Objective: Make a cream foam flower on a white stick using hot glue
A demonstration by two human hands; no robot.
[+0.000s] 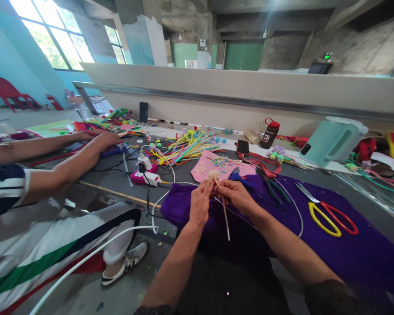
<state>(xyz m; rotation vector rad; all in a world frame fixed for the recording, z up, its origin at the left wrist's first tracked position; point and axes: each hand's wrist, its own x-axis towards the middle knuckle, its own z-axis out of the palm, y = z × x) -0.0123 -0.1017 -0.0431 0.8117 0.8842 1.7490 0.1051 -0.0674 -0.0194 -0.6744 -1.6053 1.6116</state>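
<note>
Both my hands meet over the near edge of the table, closed around a cream pipe-cleaner flower (213, 175). Its pale stem (226, 218) hangs down below my fingers. My left hand (201, 202) pinches it from the left side, and my right hand (233, 194) pinches just under the flower head. Behind them lies a pink sheet (200, 168) with small pale and coloured pieces on it. A blue glue gun (238, 175) rests just beyond my right hand. To the right, pliers (276, 188) and scissors (321, 212) with yellow and red handles lie on a purple cloth (357, 249).
At the left, a co-worker's hands (107, 141) work over the table. A bundle of coloured pipe cleaners (184, 146), a power strip (146, 177) with white cables, a phone (242, 148), a brown bottle (269, 134) and a mint-green box-shaped appliance (333, 140) stand or lie around.
</note>
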